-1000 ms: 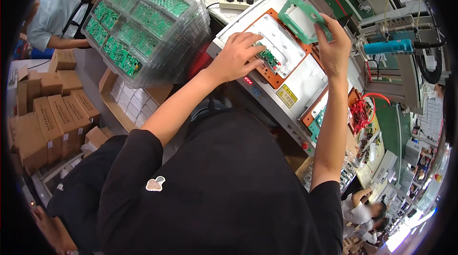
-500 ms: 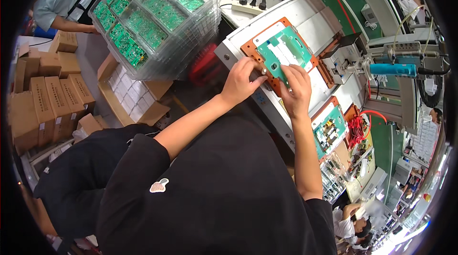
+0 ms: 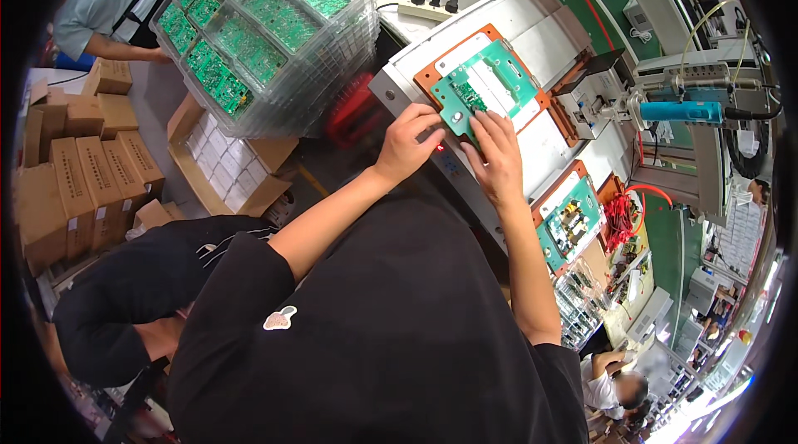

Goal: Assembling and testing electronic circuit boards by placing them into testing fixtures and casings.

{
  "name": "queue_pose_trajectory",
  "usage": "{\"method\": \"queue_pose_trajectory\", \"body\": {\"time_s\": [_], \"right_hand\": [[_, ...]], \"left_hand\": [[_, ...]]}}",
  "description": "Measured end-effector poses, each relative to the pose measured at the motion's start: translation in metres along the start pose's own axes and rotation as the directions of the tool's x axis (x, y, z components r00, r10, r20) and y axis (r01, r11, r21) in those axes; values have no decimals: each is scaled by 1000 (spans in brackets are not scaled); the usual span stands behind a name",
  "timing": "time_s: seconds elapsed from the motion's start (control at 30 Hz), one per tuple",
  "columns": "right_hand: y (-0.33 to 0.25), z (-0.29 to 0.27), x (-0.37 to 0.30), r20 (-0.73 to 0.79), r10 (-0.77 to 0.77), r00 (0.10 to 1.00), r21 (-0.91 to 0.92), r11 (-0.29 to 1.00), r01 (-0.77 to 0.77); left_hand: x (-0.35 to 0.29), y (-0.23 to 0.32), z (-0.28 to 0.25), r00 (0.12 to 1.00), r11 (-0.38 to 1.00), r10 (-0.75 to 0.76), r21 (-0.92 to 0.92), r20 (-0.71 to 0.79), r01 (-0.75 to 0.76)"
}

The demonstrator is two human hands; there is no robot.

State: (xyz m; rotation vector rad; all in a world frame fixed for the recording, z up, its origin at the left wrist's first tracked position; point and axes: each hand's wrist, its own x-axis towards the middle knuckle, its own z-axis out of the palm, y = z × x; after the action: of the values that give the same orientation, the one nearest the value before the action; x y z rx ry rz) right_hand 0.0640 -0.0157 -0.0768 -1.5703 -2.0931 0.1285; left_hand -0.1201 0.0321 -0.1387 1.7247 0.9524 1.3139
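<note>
Plate [image 3: 455, 91] lowered; right hand [image 3: 499, 160] seemingly touching

Orange frames [image 3: 428, 76] on white worktop [image 3: 536, 147]

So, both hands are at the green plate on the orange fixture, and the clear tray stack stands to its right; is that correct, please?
Not quite: the head view shows the clear tray stack left of the green plate on the orange fixture; the left hand and right hand are at that plate.
</note>
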Motion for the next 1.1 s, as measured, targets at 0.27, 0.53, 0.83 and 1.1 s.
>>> {"method": "queue_pose_trajectory", "body": {"time_s": [0.27, 0.53, 0.83, 1.1], "right_hand": [[-3, 8, -17, 118, 58, 991, -125, 991, -44], [-4, 3, -13, -62, 52, 997, -24, 998, -53], [0, 6, -21, -96, 56, 994, 13, 998, -55], [1, 2, -19, -137, -3, 991, 0, 1000, 3]], "left_hand": [[21, 22, -5, 990, 941, 121, 309, 67, -136], [15, 17, -10, 995, 998, -39, 58, 87, 34], [16, 22, -10, 919, 942, -324, -12, 222, 335], [3, 11, -3, 952, 932, -249, -225, 175, 285]]}}
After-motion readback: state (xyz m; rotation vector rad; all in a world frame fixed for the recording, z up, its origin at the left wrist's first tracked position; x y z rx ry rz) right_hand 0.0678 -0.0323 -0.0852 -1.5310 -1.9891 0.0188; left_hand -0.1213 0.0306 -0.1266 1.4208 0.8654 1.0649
